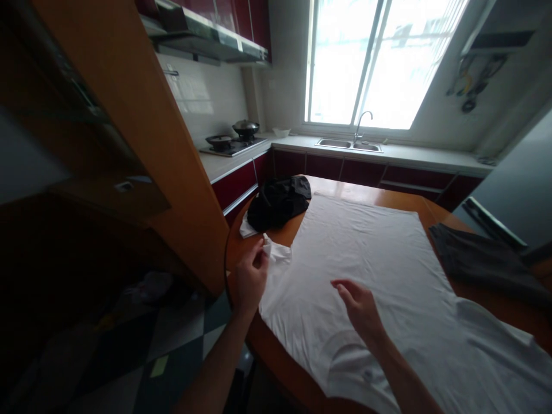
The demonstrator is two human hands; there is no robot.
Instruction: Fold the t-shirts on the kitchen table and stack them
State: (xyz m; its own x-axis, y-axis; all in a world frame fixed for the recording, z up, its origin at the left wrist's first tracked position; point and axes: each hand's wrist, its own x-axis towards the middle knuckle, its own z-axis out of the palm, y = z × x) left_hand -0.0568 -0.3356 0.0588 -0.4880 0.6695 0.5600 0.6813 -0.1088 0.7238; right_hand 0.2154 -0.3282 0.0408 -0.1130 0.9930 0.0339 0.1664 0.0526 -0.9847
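Note:
A white T-shirt point(366, 247) lies spread on the wooden table, its neckline towards me and its hem towards the window. At the table's left edge, my left hand point(252, 276) is closed in a pinch on the T-shirt's left sleeve, whose cuff stands slightly raised at the fingertips. My right hand point(357, 305) is over the upper part of the shirt, above the collar, fingers extended to the left with nothing seen in them. Whether it touches the fabric I cannot tell.
Black clothing point(280, 201) is heaped at the table's far left, with white cloth under it. A folded dark garment point(483, 259) lies at the right. The wooden table point(388, 198) has a rounded edge. Behind are a stove point(235, 146) with pans and a sink point(366, 148).

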